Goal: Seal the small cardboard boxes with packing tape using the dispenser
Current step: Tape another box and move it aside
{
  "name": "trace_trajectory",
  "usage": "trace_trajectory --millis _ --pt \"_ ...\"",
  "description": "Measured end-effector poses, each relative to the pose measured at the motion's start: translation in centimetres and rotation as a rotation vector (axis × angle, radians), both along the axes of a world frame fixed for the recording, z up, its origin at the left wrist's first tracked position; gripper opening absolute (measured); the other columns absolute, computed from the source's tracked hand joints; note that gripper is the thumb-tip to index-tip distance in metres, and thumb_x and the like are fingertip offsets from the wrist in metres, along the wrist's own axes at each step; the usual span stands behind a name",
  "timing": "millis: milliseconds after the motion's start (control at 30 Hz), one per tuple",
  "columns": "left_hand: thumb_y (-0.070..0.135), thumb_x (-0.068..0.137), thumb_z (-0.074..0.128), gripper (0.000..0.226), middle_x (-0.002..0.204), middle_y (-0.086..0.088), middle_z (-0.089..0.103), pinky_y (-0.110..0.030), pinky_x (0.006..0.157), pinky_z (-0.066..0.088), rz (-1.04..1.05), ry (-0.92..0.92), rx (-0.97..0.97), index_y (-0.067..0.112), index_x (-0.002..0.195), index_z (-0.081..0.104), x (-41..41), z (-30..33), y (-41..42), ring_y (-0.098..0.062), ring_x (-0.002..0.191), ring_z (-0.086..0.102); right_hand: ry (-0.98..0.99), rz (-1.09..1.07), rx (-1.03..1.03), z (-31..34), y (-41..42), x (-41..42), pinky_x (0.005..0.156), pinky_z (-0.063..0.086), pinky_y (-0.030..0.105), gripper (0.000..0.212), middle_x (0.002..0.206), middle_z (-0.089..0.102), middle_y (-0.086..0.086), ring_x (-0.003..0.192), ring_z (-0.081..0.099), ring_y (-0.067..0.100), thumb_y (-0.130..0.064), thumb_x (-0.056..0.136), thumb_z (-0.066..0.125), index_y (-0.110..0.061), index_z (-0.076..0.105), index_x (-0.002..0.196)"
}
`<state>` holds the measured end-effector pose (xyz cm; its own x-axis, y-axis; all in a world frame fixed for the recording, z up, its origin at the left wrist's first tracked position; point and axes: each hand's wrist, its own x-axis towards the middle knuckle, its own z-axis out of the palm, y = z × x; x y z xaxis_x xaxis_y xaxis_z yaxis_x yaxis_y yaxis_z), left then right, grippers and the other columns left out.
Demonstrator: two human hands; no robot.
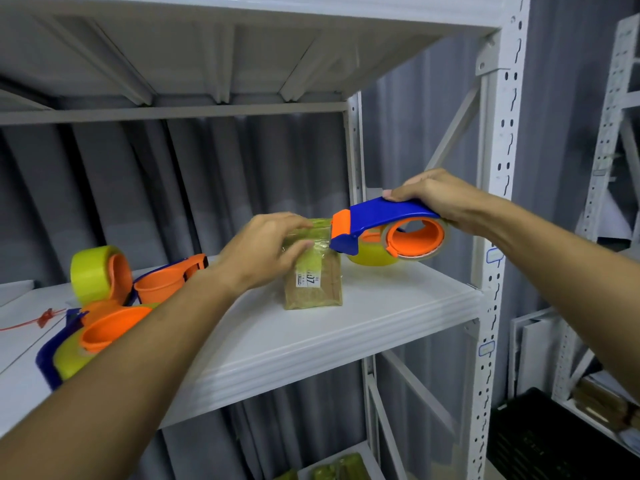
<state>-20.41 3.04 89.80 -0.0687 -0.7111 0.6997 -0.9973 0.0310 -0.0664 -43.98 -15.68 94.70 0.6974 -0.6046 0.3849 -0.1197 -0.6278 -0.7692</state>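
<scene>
My left hand (263, 252) presses down on the box (313, 271) on the shelf (381, 306). My right hand (436, 197) grips the dispenser (384, 226) at its top edge. If I pull crooked, the tape might wrinkle or tip the box.

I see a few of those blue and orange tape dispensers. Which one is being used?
The dispenser in the right hand, its nose at the small box. The others lie untouched at the shelf's left.

White metal shelf (346, 327), red string (38, 320)
</scene>
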Motion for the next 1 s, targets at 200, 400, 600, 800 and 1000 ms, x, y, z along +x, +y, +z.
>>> trace_trajectory --millis 200,400,600,800,1000 --pt "0.026 0.095 0.068 0.027 0.119 0.007 0.072 -0.030 0.097 0.053 -0.098 0.237 -0.080 0.020 0.120 0.073 -0.1 -2.9 -1.4 -0.007 0.114 0.066 0.015 -0.019 -0.001 -0.2 -0.1 0.2 0.058 0.047 0.023 0.038 0.062 0.071 -0.004 0.053 0.065 0.006 -0.045 0.088 0.071 -0.023 0.071 0.057" --pt "0.027 0.091 0.073 0.020 0.107 0.010 0.076 -0.031 0.086 0.057 -0.083 0.310 -0.120 0.022 0.111 0.078 0.2 -3.1 -1.8 0.000 0.098 0.069 -0.007 0.004 0.026 -0.6 -0.9 0.1 0.060 0.047 0.025 0.035 0.063 0.071 -0.004 0.055 0.065 0.007 -0.046 0.087 0.072 -0.029 0.075 0.057" --pt "0.027 0.092 0.072 0.019 0.106 0.011 0.076 -0.036 0.091 0.056 -0.103 0.395 -0.069 0.023 0.110 0.079 0.9 -2.8 -1.3 0.000 0.101 0.069 -0.034 0.018 0.030 -0.7 -1.7 -1.1 0.057 0.046 0.023 0.035 0.061 0.068 -0.002 0.054 0.062 0.009 -0.043 0.087 0.073 -0.023 0.074 0.058" --pt "0.029 0.095 0.067 0.015 0.106 0.017 0.073 -0.039 0.087 0.054 0.014 0.243 -0.048 0.027 0.108 0.075 0.5 -2.4 -1.3 -0.007 0.100 0.067 0.022 0.004 -0.027 -0.4 -1.6 -1.6 0.060 0.044 0.026 0.043 0.057 0.065 -0.003 0.051 0.060 0.007 -0.044 0.088 0.072 -0.024 0.066 0.050" --pt "0.049 0.101 0.043 0.033 0.119 0.017 0.060 -0.035 0.076 0.051 0.166 -0.091 0.114 0.044 0.131 0.056 -1.3 -0.5 -1.7 -0.012 0.105 0.061 0.077 -0.043 -0.093 0.0 -1.0 -1.3 0.065 0.037 0.033 0.038 0.061 0.056 0.005 0.057 0.050 0.014 -0.048 0.082 0.076 -0.016 0.063 0.067"
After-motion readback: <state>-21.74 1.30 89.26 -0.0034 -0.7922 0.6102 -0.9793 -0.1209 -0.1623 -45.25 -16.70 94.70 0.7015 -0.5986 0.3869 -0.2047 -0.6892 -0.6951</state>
